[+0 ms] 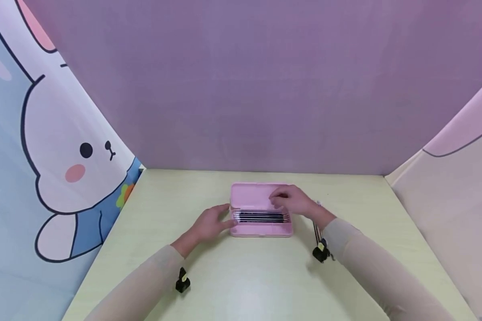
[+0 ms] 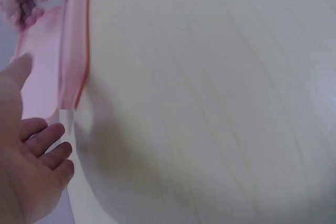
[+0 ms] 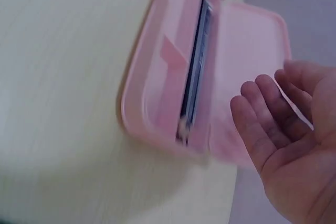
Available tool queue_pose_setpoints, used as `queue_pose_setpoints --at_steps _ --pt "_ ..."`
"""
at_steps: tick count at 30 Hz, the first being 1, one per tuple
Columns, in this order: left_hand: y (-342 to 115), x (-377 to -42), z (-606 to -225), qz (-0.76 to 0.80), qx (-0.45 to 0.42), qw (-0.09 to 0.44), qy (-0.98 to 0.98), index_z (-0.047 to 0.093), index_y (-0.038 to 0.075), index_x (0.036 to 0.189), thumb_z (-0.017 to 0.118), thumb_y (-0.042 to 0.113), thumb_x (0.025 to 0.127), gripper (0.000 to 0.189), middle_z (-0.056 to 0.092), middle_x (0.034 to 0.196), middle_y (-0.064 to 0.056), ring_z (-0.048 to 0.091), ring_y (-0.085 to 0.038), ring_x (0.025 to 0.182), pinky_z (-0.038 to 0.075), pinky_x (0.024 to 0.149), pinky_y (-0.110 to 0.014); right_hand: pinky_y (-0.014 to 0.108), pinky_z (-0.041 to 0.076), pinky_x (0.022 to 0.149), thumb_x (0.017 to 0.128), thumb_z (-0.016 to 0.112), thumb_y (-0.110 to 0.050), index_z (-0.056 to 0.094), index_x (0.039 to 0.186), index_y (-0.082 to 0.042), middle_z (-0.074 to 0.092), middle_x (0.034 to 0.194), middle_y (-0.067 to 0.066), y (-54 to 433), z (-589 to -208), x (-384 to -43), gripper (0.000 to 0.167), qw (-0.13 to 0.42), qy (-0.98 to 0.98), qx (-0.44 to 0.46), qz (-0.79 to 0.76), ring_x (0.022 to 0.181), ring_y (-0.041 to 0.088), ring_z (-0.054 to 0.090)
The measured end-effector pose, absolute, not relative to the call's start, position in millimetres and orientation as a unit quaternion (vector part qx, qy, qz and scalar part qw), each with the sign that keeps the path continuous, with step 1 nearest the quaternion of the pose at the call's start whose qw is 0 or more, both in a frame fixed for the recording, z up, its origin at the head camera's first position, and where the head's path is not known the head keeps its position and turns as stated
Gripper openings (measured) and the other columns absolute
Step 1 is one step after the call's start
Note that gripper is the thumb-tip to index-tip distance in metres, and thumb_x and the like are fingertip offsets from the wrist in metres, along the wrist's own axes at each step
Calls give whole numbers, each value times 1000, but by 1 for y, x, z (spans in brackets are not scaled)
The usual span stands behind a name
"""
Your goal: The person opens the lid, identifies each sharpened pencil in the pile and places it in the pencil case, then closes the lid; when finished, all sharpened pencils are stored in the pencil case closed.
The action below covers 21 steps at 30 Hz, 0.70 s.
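Observation:
A pink pencil case [image 1: 261, 229] lies on the table with its lid [image 1: 250, 195] flipped back on the far side. Dark pencils [image 1: 261, 217] rest side by side in it, lengthwise; the right wrist view shows a small pink divider [image 3: 174, 51] in front of them. My left hand [image 1: 209, 223] is at the case's left end, fingers loosely bent and thumb reaching toward the case; whether it touches is unclear. Over the right part of the lid hovers my right hand [image 1: 291, 199], its fingers slightly bent and nothing visible between them in the right wrist view [image 3: 294, 145].
The pale wooden table [image 1: 249, 276] meets a purple panel [image 1: 261, 89] behind the case. Black wrist devices [image 1: 182, 281] show by the forearms. Thin dark-striped sticks [image 1: 317, 232] show beside the right forearm, partly hidden. Printed cloths hang left and right.

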<state>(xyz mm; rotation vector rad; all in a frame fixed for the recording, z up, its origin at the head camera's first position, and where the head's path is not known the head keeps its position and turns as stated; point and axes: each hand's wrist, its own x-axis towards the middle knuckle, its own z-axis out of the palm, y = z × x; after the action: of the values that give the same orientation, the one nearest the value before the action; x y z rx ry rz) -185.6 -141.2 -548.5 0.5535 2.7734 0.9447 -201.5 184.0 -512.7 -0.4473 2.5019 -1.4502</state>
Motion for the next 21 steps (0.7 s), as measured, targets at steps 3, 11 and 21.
queue_pose_setpoints --at_steps 3,11,21 --pt "-141 -189 -546 390 147 73 906 50 6 151 62 51 100 69 62 143 -13 58 -34 132 49 111 -52 48 64 81 105 58 -19 65 128 5 69 115 27 204 -512 -196 34 118 832 -94 -534 100 36 72" --pt "-138 -199 -535 592 8 179 786 48 6 151 51 59 102 72 60 140 -17 64 -32 116 63 85 -43 47 64 85 108 52 -40 55 136 7 62 124 29 234 -529 -187 55 121 810 34 -573 108 38 68" --pt "-128 -206 -532 614 -4 244 750 40 15 158 36 59 106 68 58 137 -20 61 -35 117 63 83 -47 49 61 93 107 38 -57 35 157 -2 53 145 28 227 -548 -182 75 187 733 64 -651 127 41 58"
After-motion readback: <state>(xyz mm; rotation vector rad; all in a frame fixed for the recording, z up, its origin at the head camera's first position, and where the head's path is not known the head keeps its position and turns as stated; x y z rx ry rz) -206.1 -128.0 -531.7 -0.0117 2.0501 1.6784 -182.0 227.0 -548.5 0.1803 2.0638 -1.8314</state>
